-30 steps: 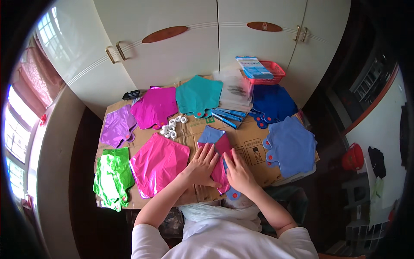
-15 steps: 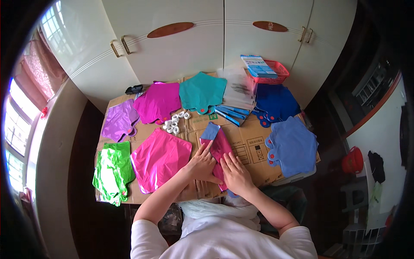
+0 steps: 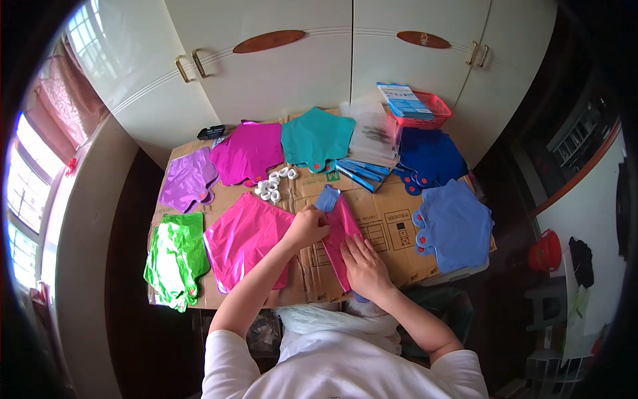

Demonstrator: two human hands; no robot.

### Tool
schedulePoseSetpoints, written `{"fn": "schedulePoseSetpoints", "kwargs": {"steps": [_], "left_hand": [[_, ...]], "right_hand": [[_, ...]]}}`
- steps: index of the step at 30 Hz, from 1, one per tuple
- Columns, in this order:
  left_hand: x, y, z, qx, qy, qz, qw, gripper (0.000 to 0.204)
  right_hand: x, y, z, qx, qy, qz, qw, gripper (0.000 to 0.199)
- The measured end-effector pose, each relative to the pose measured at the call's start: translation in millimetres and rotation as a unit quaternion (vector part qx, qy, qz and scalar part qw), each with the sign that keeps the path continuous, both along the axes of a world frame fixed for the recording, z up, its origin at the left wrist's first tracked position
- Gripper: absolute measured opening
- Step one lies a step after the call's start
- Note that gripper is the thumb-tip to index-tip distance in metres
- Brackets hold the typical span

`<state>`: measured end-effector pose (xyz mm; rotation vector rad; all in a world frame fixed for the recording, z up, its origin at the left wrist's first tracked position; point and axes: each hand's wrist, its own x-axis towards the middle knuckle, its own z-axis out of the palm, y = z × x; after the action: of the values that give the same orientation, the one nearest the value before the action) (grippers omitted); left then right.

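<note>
Right hand [image 3: 364, 265] lies flat, pinning the near end of the folded pink foil balloon [image 3: 340, 236] to the cardboard sheet [image 3: 385, 223], so left hand [image 3: 309, 226] can pinch its far blue edge.

Seven stacks of flat foil balloons [image 3: 247, 237] lie spread on one sheet of brown cardboard [image 3: 385, 219], beside one red plastic basket [image 3: 425, 110].
</note>
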<state>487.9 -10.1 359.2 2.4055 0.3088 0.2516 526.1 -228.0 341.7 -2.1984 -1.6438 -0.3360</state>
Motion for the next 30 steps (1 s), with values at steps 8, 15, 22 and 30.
{"fn": "schedulePoseSetpoints", "kwargs": {"steps": [8,15,22,30], "left_hand": [[19,16,-4,0.019,0.091,-0.021,0.995,0.026],[20,20,-10,0.045,0.054,-0.044,0.997,0.023],[20,19,-9,0.048,0.074,-0.038,0.995,0.021],[2,-48,10,0.046,-0.132,-0.257,0.956,0.03]], "right_hand": [[-3,1,-1,0.0,0.002,-0.007,1.0,0.037],[-3,0,-2,0.0,-0.004,0.008,1.0,0.037],[1,0,-8,0.013,0.002,0.023,1.0,0.04],[2,0,-14,0.015,0.014,0.026,0.999,0.038]]}}
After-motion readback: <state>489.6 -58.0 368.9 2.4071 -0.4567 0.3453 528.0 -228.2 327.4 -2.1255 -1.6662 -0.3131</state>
